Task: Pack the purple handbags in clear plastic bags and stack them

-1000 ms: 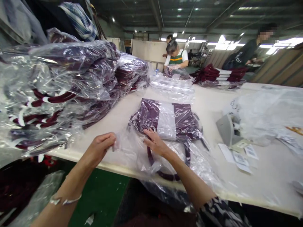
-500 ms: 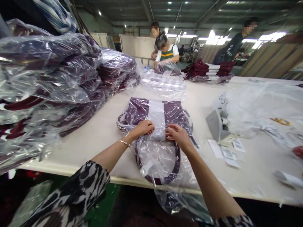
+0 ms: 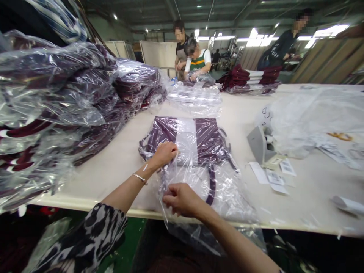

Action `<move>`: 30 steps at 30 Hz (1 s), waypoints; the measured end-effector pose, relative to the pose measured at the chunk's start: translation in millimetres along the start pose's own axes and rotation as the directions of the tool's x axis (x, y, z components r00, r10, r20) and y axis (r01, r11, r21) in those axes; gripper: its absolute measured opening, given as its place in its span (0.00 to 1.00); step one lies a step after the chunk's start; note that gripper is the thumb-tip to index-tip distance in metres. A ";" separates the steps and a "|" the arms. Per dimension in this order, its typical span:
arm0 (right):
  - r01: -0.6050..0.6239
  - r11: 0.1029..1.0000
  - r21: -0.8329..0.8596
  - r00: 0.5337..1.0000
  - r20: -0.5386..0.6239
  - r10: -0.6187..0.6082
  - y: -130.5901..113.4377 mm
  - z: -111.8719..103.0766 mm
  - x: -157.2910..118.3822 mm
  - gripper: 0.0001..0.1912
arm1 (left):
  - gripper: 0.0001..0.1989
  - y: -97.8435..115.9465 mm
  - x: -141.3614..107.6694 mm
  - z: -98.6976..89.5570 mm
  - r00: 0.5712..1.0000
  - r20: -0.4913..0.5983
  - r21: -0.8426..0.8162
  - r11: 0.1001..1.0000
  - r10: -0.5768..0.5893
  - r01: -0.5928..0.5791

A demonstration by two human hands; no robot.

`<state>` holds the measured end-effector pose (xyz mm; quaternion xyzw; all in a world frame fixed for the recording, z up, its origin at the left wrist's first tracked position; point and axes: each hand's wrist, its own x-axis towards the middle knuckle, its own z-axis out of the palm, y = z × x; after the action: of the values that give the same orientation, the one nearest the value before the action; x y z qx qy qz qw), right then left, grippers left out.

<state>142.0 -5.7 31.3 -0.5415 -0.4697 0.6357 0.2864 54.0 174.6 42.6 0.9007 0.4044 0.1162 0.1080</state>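
A dark purple handbag (image 3: 205,138) lies flat on the table inside a clear plastic bag (image 3: 227,193), with a whitish band (image 3: 186,138) across its middle. Its round handle (image 3: 212,184) points toward me under the plastic. My left hand (image 3: 166,152) is closed, pinching the plastic bag at the handbag's lower left. Nearer to me, over the left of the handle, my right hand (image 3: 182,199) has its fingers curled together on the plastic. The bag's loose end hangs over the table's front edge.
On the left rises a tall pile of plastic-wrapped purple bags (image 3: 57,87). To the right are a grey dispenser (image 3: 257,146), paper labels (image 3: 274,178) and white plastic sheeting (image 3: 318,117). A co-worker in a green apron (image 3: 199,62) stands across the table (image 3: 108,178).
My right hand has moved from the handbag's lower edge toward me and left, onto the plastic. The bag's plastic now spreads over the handle. My left hand has shifted slightly left.
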 end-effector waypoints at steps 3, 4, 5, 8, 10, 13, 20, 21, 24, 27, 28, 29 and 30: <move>-0.032 0.999 0.020 0.999 -0.043 0.033 3.5 1.8 1.0 0.07 | 0.12 0.4 -3.1 -3.0 1.000 0.002 -0.016 1.000 0.022 -0.022; -0.047 0.998 0.041 0.998 -0.046 0.049 4.2 -2.3 0.6 0.07 | 0.14 0.1 -4.6 -3.6 1.000 -0.017 -0.022 1.000 0.020 -0.020; -0.066 0.996 0.054 0.997 -0.029 0.067 4.4 -8.3 -0.5 0.07 | 0.15 -0.7 -6.2 -4.2 0.999 -0.040 -0.024 1.000 0.015 -0.016; -0.080 0.997 0.008 0.995 -0.061 0.080 -0.2 -33.4 -6.1 0.11 | 0.18 -6.5 -11.5 -5.2 0.997 -0.071 0.011 1.000 0.015 -0.014; -0.006 0.996 -0.085 0.963 -0.267 -0.017 -9.8 -50.4 -7.2 0.21 | 0.18 -10.0 -14.4 -4.0 0.997 -0.069 0.055 0.998 0.042 -0.038; 0.081 0.964 -0.253 0.800 -0.561 -0.214 -31.7 -66.3 3.6 0.33 | 0.16 -8.8 -16.3 -0.5 0.995 -0.075 0.091 0.994 0.068 -0.061; 0.069 0.947 -0.313 0.784 -0.570 -0.246 -51.0 -74.6 55.5 0.09 | 0.15 -7.1 -18.2 -4.0 0.990 -0.107 0.144 0.987 0.091 -0.075; 0.085 0.965 -0.249 0.795 -0.566 -0.216 -47.2 -77.9 58.8 0.06 | 0.16 -13.9 -20.2 -6.3 0.989 -0.110 0.162 0.984 0.096 -0.078; 0.122 0.992 -0.001 0.824 -0.558 -0.102 -33.8 -90.2 61.8 0.06 | 0.18 -44.5 -29.5 -13.8 0.996 -0.079 0.223 0.975 0.034 -0.016; 0.135 0.983 0.128 0.845 -0.533 -0.047 -26.1 -98.3 62.5 0.06 | 0.20 -77.1 -38.6 -18.5 0.995 -0.074 0.203 0.976 -0.066 0.079; 0.128 0.983 0.129 0.850 -0.525 -0.042 -25.6 -99.2 63.5 0.06 | 0.21 -86.0 -40.3 -18.6 0.993 -0.081 0.175 0.980 -0.086 0.099; 0.110 0.988 0.105 0.851 -0.524 -0.039 -25.9 -99.5 64.8 0.05 | 0.22 -93.6 -41.3 -17.9 0.991 -0.088 0.146 0.983 -0.098 0.110; 0.083 0.996 0.042 0.850 -0.525 -0.049 -26.7 -99.4 66.5 0.05 | 0.23 -100.0 -41.6 -16.3 0.990 -0.092 0.124 0.985 -0.106 0.117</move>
<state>216.7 91.4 30.4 -0.6682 -0.3721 0.4687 0.4420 -48.0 209.9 24.2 0.8759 0.4652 0.1220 0.0386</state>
